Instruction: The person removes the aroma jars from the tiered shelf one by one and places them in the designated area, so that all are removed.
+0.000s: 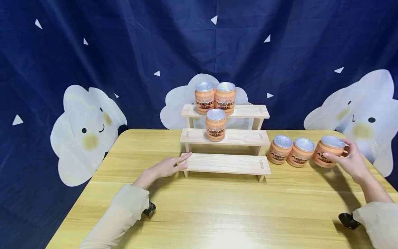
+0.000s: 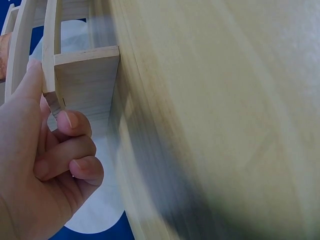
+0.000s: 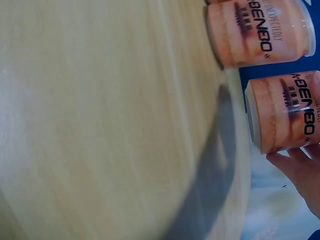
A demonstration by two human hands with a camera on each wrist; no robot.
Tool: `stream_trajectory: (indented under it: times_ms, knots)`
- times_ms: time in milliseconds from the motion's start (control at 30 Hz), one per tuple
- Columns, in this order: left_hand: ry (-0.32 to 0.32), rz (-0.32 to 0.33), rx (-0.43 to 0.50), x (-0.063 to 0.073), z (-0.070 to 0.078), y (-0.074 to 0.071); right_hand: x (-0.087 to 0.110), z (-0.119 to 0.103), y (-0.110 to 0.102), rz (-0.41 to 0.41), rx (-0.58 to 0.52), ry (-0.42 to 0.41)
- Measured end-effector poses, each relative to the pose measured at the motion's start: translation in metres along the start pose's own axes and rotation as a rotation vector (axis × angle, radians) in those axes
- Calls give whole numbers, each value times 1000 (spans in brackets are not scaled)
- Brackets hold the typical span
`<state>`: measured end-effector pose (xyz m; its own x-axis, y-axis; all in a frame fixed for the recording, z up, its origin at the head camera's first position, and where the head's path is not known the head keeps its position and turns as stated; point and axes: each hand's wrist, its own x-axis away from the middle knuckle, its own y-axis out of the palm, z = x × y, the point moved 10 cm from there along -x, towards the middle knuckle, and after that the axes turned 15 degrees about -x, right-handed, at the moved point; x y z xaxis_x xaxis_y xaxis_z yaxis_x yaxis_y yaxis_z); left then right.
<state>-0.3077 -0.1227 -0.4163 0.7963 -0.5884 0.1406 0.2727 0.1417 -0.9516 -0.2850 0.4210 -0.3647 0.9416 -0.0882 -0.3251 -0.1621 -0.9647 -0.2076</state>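
My right hand (image 1: 354, 160) grips an orange jar (image 1: 328, 152) with a silver lid, thumb on the near side and fingers behind. In the right wrist view the held jar (image 3: 285, 112) shows its base above the table edge, tilted slightly. Two matching jars, a middle one (image 1: 300, 153) and a left one (image 1: 279, 150), stand side by side just left of it. My left hand (image 1: 166, 167) pinches the left end of the lowest step of a three-tier wooden stand (image 1: 227, 163). Up close, thumb and fingers sit on either side of that step's corner (image 2: 52, 95).
On the stand's top tier two more jars (image 1: 215, 98) touch each other, and one jar (image 1: 216, 126) sits left of centre on the middle tier. The wooden table (image 1: 217, 207) reaches back to a dark blue curtain (image 1: 140, 52) printed with clouds.
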Motion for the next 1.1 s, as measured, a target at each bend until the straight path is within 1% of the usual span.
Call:
stream_trajectory:
  times_ms: [67, 200, 267, 467, 533, 600, 700, 733, 800, 833, 867, 933, 967, 1033, 1100]
  knots:
    - [0, 2, 1, 1, 0, 0, 1, 5, 3, -20, -11, 27]
    - [2, 1, -10, 1, 1, 0, 3, 21, 0, -17, 34, 104]
    - [5, -2, -12, 0, 1, 2, 3, 32, -3, -10, 45, 130]
    - [14, 5, -2, 0, 1, 2, -3, 56, -10, -13, 55, 134]
    - [14, 8, 3, 0, 1, 1, -4, 58, -8, -29, 61, 127]
    - [13, 3, 7, 0, 0, 1, -4, 56, -5, -31, 54, 138]
    - [15, 0, 1, 0, 1, 1, -1, 43, 6, -61, 55, 136]
    - [13, -5, 1, 0, 0, 1, 0, 41, 7, -54, 49, 149]
    - [9, -12, 5, 0, 0, 1, 1, 35, 11, -57, 59, 145]
    - [6, -14, 11, 0, 0, 1, 2, 33, 13, -71, 68, 137]
    - [3, -17, 13, 0, 0, 1, 2, 33, 12, -58, 58, 142]
    - [1, -20, 22, 0, 1, 1, 2, 34, 11, -60, 55, 141]
    - [4, -17, 20, 0, 1, 1, 1, 36, 11, -79, 61, 131]
    - [6, -14, 21, 0, 1, 1, -1, 43, 8, -75, 54, 133]
    - [7, -12, 22, 0, 1, 1, -3, 52, 4, -96, 57, 122]
